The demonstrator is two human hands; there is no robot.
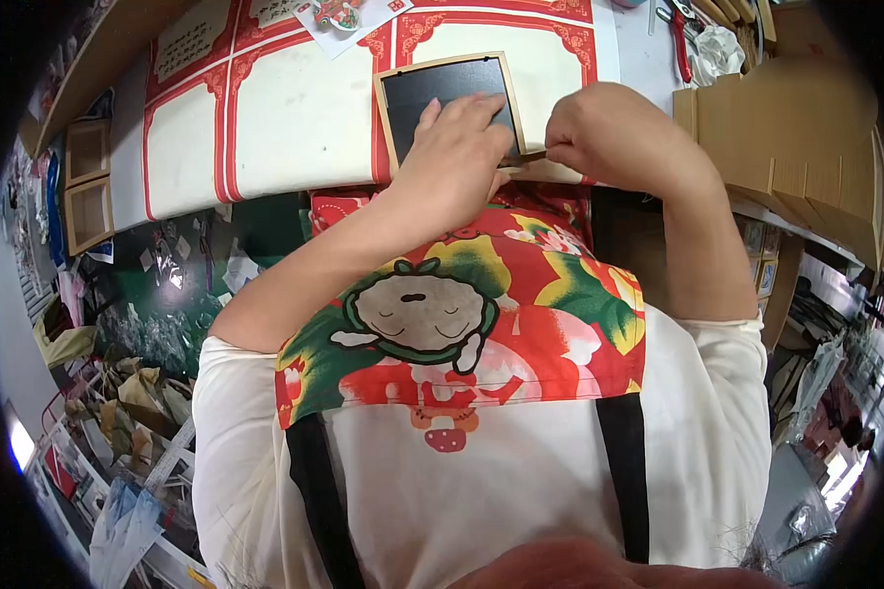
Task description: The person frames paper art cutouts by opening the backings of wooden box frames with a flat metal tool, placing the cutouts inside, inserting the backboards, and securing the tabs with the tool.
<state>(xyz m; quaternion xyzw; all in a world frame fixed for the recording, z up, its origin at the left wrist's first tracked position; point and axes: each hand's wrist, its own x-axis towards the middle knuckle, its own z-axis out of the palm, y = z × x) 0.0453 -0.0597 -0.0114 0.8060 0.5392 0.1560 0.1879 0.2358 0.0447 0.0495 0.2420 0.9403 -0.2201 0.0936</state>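
A small wooden picture frame (382,98) with a black backing panel (422,88) lies at the table's near edge, tilted slightly. My left hand (457,147) spreads over the panel, fingertips pressing on it, and grips the frame by its near right side. Just right of the frame, my right hand (604,137) is closed in a fist with fingertips pinched. A thin, dark, strip-like piece (532,156) runs from the pinch to the frame's near corner; its kind cannot be made out, and the fist hides the rest.
A red-and-white patterned cover (295,118) lies on the table. At the back is a white card with a colourful figure (336,14). Red-handled pliers (680,44), crumpled white paper (717,51) and cardboard boxes (786,137) stand right. Wooden frames (88,187) sit at left.
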